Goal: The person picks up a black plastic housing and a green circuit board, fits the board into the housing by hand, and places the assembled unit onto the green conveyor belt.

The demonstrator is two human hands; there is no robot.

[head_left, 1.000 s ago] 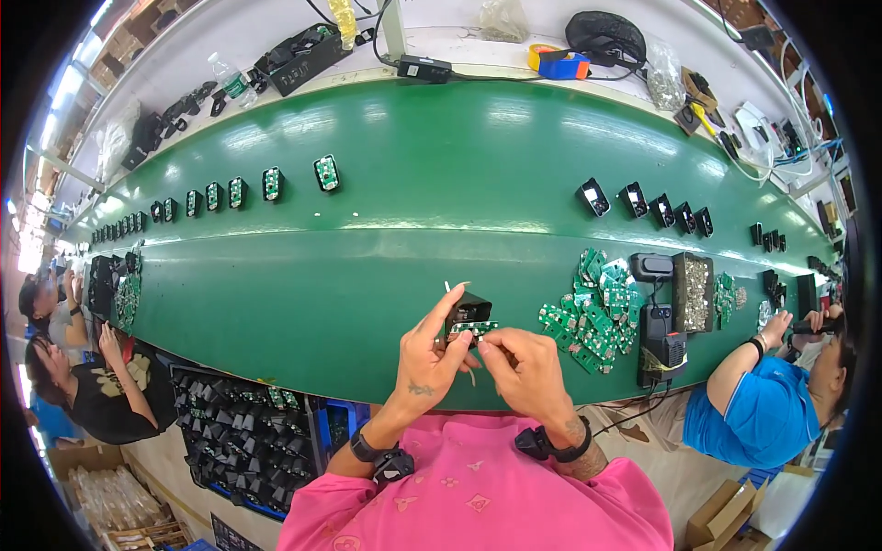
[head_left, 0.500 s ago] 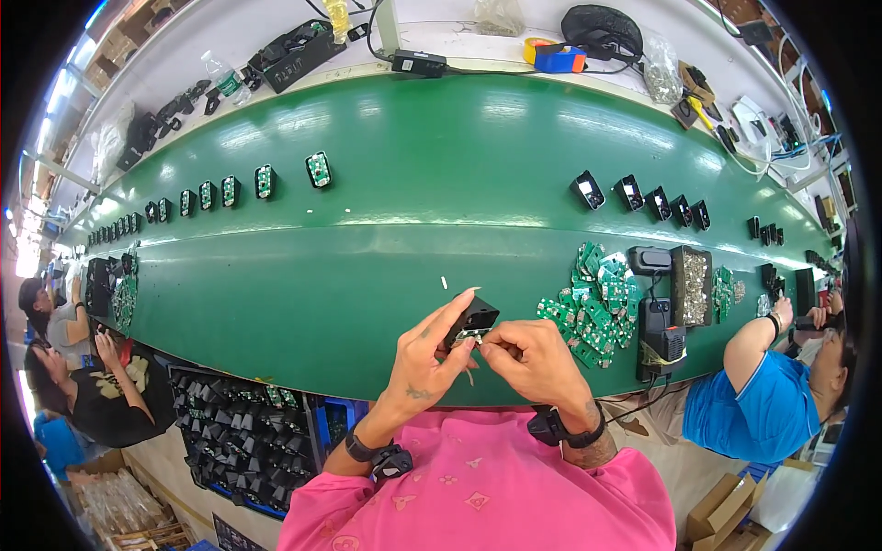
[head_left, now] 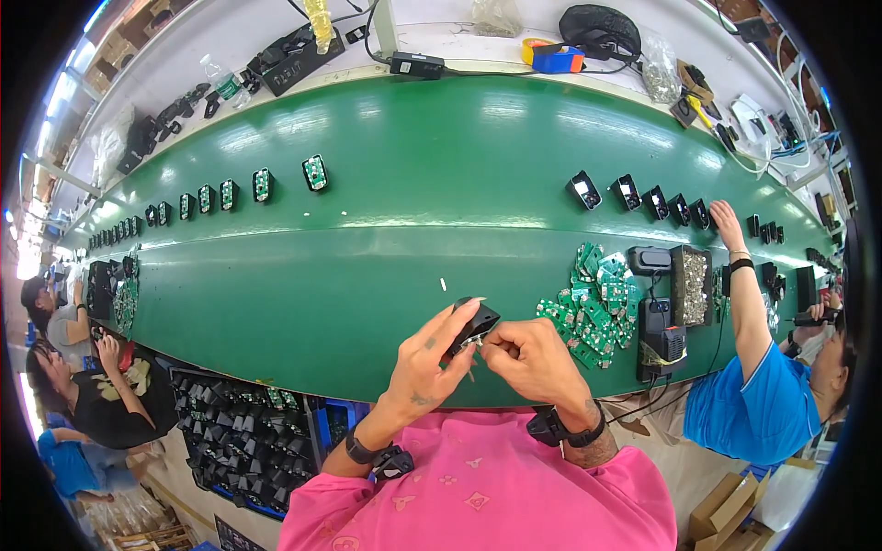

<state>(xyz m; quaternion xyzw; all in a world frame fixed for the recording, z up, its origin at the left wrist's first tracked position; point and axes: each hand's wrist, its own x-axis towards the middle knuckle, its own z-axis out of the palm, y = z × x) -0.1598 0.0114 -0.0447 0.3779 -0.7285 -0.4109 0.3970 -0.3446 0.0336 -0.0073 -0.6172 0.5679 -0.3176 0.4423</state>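
Note:
My left hand (head_left: 424, 365) grips a small black plastic housing (head_left: 478, 325), fingers along its far side and thumb near its lower edge. My right hand (head_left: 537, 360) is closed in a pinch at the near right edge of that housing, where a small pale part shows. What exactly the right fingertips hold is too small and covered to make out. Just beyond the housing, a small white strip (head_left: 443, 285) lies on the green tabletop (head_left: 349, 312). To the right of my hands lies a heap of green circuit boards (head_left: 599, 298).
Black housings (head_left: 627, 192) stand in a row at the right, where a co-worker's hand (head_left: 726, 225) reaches. Housings with boards (head_left: 315, 173) line the left. Beside the heap are a metal-parts box (head_left: 691, 285) and a black device (head_left: 660, 335). A crate of housings (head_left: 241, 436) sits lower left.
The housing in my left hand has tipped slightly, with less of its inside showing. At the right, the co-worker's arm has stretched forward to the row of black housings.

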